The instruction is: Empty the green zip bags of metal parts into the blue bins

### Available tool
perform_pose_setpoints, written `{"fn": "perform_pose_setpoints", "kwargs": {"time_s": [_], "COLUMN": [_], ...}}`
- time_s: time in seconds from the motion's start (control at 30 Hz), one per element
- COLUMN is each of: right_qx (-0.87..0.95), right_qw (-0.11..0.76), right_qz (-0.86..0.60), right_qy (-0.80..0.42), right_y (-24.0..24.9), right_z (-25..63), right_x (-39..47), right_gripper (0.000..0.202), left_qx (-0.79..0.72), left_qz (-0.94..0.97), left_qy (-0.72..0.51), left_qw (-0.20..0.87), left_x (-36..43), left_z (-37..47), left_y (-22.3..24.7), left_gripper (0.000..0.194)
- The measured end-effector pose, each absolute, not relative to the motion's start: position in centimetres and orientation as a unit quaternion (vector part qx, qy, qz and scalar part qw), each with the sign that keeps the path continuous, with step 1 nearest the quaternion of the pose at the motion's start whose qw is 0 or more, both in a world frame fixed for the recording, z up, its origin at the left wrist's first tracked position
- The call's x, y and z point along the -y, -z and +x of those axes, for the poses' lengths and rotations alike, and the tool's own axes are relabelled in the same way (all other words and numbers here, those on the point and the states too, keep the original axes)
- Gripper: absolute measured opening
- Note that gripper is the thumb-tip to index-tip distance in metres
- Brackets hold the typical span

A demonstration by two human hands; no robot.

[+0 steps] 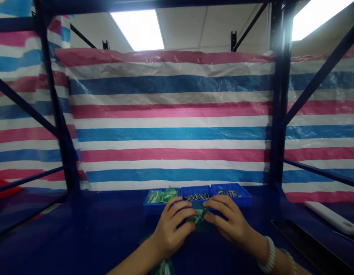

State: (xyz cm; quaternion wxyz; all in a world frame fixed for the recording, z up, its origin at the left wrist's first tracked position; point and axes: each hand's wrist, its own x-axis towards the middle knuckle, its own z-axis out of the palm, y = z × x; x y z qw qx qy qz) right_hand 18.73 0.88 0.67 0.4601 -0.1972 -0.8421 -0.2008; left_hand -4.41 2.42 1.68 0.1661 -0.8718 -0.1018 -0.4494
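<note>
My left hand (177,225) and my right hand (227,215) meet in front of three blue bins. Between their fingertips is a small clear bag with green and white bits (199,216), gripped from both sides. The left bin (154,209) holds green-and-white packets (162,196). Small metal screws (197,196) lie in the middle bin, and metal pieces (229,192) in the right bin. Below my left wrist, partly hidden by it, lies another clear bag with pale green pieces (164,267).
The blue table (108,229) stands within blue metal posts (278,114), with a striped plastic sheet (171,133) behind. At the right lie a white object (333,217) and a dark flat tray (311,244). A red object (5,189) is at the far left.
</note>
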Motion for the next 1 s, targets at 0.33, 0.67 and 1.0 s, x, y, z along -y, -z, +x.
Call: {"fn": "perform_pose_setpoints", "kwargs": {"time_s": [0.33, 0.67, 1.0], "right_qx": [0.813, 0.819, 0.841], "right_qw": [0.521, 0.503, 0.471], "right_qz": [-0.254, -0.27, -0.261], "right_qy": [0.053, 0.065, 0.049], "right_y": [1.4, 1.3, 0.6], "right_z": [17.3, 17.4, 17.1], "right_x": [-2.3, -2.7, -1.3], "right_gripper": [0.032, 0.037, 0.043], "left_qx": [0.337, 0.485, 0.47], "left_qz": [-0.844, -0.825, -0.87], "left_qy": [0.409, 0.285, 0.148], "left_qw": [-0.078, 0.054, 0.032], "left_x": [-2.9, -14.4, -17.4], "left_z": [-3.9, -9.9, -9.1], "left_y": [-2.5, -9.5, -7.0], "left_gripper": [0.006, 0.006, 0.021]}}
